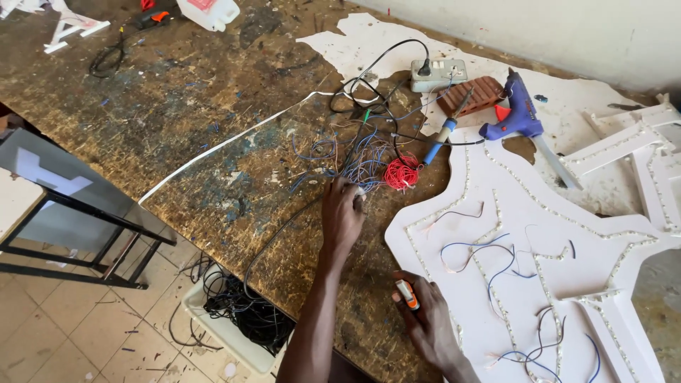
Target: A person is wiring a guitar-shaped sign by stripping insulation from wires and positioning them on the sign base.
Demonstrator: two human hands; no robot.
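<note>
Left hand (342, 213) pinches into the loose wires (358, 167) on the bench (213, 120), right hand (425, 319) grips an orange cutter (407, 295) beside the white sign board (539, 234), its wiring only partly joined.

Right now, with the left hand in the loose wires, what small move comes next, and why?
Probably pinch one blue strand and draw it clear. The left hand rests its fingers at the edge of the blue wire tangle, beside the red wire coil, while the right hand holds a small orange tool.
</note>
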